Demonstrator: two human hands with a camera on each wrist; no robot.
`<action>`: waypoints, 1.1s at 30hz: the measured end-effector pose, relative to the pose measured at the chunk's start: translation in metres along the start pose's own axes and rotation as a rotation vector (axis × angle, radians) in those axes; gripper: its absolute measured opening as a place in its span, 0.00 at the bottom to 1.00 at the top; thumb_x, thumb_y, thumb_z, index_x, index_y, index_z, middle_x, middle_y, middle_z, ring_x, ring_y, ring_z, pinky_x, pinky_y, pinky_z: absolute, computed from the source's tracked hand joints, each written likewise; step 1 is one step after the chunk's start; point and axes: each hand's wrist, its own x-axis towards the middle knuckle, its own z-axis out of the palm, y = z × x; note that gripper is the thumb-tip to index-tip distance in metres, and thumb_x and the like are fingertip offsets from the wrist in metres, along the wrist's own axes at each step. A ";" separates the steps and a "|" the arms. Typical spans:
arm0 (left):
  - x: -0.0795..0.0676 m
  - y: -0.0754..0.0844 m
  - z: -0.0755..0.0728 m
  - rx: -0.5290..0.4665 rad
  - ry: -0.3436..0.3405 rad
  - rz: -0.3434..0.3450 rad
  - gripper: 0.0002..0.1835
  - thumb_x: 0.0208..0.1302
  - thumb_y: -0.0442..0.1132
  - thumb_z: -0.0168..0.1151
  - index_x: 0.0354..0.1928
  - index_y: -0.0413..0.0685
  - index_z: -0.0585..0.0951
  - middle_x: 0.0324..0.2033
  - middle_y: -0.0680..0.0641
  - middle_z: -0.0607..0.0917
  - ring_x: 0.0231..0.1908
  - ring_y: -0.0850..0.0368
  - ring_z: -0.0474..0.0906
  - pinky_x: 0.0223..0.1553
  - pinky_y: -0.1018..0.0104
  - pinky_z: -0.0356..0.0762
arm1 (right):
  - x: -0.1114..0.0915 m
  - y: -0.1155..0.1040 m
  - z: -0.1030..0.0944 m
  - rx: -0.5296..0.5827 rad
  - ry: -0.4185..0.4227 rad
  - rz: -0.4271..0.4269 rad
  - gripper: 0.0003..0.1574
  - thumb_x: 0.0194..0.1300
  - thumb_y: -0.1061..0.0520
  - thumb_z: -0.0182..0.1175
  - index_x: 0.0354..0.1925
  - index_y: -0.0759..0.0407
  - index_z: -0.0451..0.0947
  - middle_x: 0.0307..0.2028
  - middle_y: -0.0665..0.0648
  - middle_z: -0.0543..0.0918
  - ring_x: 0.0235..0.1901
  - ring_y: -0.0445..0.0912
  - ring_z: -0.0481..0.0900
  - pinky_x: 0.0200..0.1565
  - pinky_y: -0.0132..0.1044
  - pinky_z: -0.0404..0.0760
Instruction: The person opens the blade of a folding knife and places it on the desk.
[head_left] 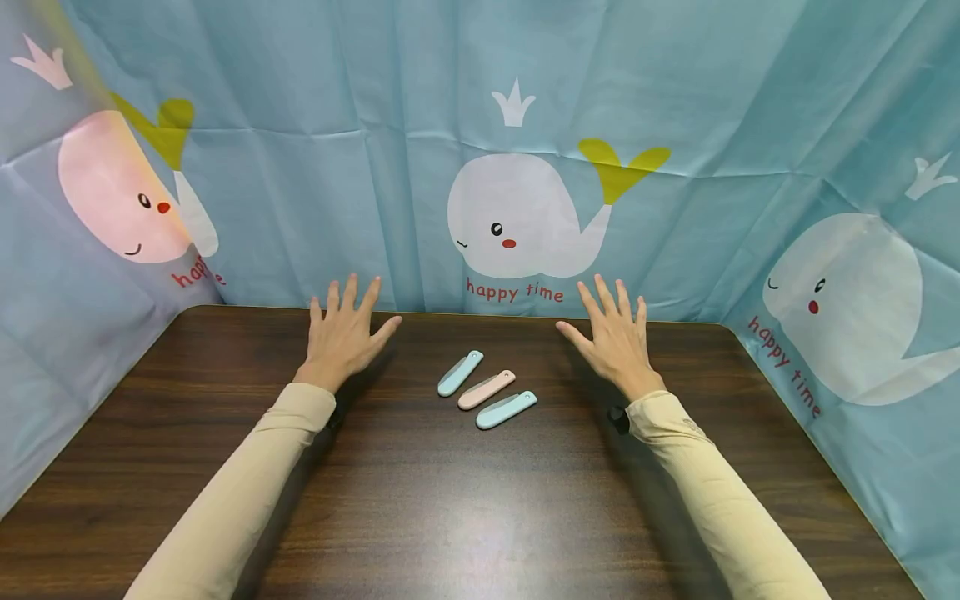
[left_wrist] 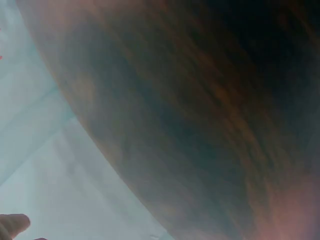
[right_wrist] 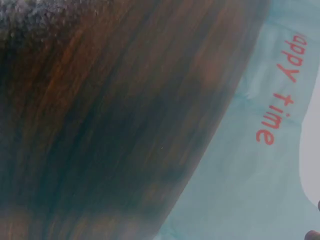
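Three small folding knives lie side by side at a slant on the dark wooden table [head_left: 405, 500], their blades folded into the handles. The leftmost knife [head_left: 461, 373] is light blue, the middle knife [head_left: 487, 390] is pink, and the nearest knife [head_left: 507, 410] is pale blue. To their left, my left hand [head_left: 341, 337] is spread with straight fingers and holds nothing. My right hand [head_left: 617, 346] is spread the same way on the other side, apart from the knives. Only fingertips [left_wrist: 15, 225] show at the corner of the left wrist view.
A light blue curtain [head_left: 300, 208] with printed whales and "happy time" lettering hangs behind the table's far edge and along both sides. A dark wrist strap [head_left: 618, 419] shows at my right cuff.
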 end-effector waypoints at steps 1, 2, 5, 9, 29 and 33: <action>-0.001 0.001 0.000 -0.001 -0.003 0.000 0.42 0.71 0.68 0.43 0.79 0.56 0.49 0.77 0.34 0.48 0.75 0.29 0.42 0.69 0.26 0.40 | -0.001 0.000 -0.001 0.005 0.002 -0.003 0.52 0.67 0.27 0.52 0.78 0.47 0.51 0.79 0.59 0.49 0.77 0.64 0.41 0.70 0.71 0.38; -0.002 0.001 0.000 -0.002 -0.006 0.001 0.42 0.72 0.68 0.43 0.79 0.56 0.49 0.77 0.34 0.48 0.75 0.29 0.42 0.69 0.26 0.40 | -0.002 -0.001 -0.001 0.012 0.004 -0.005 0.52 0.67 0.27 0.52 0.78 0.47 0.51 0.79 0.59 0.49 0.77 0.64 0.41 0.70 0.71 0.38; -0.004 0.004 0.000 -0.005 -0.013 0.005 0.42 0.72 0.68 0.42 0.79 0.56 0.49 0.77 0.34 0.48 0.75 0.29 0.43 0.69 0.26 0.40 | -0.005 -0.001 -0.003 0.023 0.007 -0.013 0.52 0.68 0.26 0.50 0.78 0.48 0.50 0.79 0.59 0.49 0.77 0.64 0.42 0.70 0.71 0.37; -0.007 0.006 -0.001 -0.001 -0.006 0.016 0.42 0.72 0.67 0.43 0.79 0.55 0.50 0.77 0.33 0.49 0.75 0.29 0.44 0.69 0.27 0.41 | -0.010 -0.003 -0.004 0.035 0.012 -0.026 0.52 0.68 0.25 0.49 0.78 0.46 0.49 0.79 0.60 0.50 0.77 0.64 0.43 0.70 0.71 0.37; -0.024 0.026 -0.002 -0.030 0.013 0.056 0.39 0.73 0.63 0.46 0.78 0.53 0.52 0.76 0.33 0.51 0.74 0.29 0.46 0.69 0.28 0.43 | -0.034 -0.015 -0.011 0.059 0.028 -0.064 0.51 0.68 0.27 0.51 0.78 0.45 0.49 0.79 0.58 0.49 0.78 0.61 0.42 0.71 0.68 0.41; -0.027 0.031 -0.001 -0.039 0.016 0.061 0.39 0.73 0.63 0.46 0.78 0.54 0.53 0.76 0.33 0.51 0.74 0.29 0.46 0.69 0.28 0.43 | -0.039 -0.019 -0.011 0.085 0.020 -0.068 0.51 0.68 0.27 0.52 0.78 0.46 0.51 0.79 0.58 0.49 0.78 0.60 0.41 0.71 0.67 0.41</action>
